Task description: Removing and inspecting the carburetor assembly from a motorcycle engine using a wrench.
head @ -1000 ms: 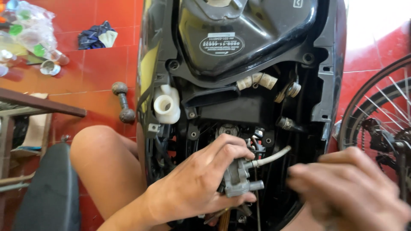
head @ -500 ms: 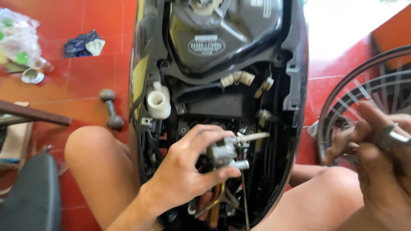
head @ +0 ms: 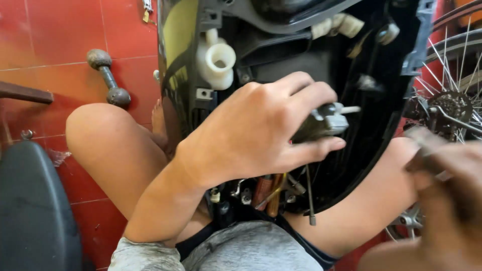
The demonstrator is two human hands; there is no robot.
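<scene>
Item one: a small grey metal part (head: pixel 325 124), with a pale stub sticking out of its right side. It sits inside the open black scooter body (head: pixel 371 100), which we take as our landmark, roughly at the middle of the cavity. Our left hand (head: pixel 256 133) wraps it; the grip is pinching the part, fingers curled over the top and thumb pressed along the underside.

Item two: a thin dark cable (head: pixel 310 193), hanging down from below the part to the lower edge of the scooter body and ending in a small metal tip.

Item three: a cluster of wires and connectors (head: pixel 266 190), brown and yellow among them, low in the cavity, under our left wrist.

Item four: a white plastic filler neck (head: pixel 217 59), upper left inside the scooter body, above the left hand and apart from it.

Item five: our right hand (head: pixel 447 200), blurred, lower right of the scooter body and outside it. It seems to hold something dark, but we cannot tell what, nor whether its grip is pressed together or spread.

Item six: a spoked wheel with a sprocket (head: pixel 449 108), just right of the scooter body.

Item seven: a small rusty dumbbell (head: pixel 108 75), on the red tiled floor (head: pixel 60 35) left of the scooter body.

Item eight: our bare knees, one on each side of the scooter body's lower end, and a black seat (head: pixel 35 211) at far left.
</scene>
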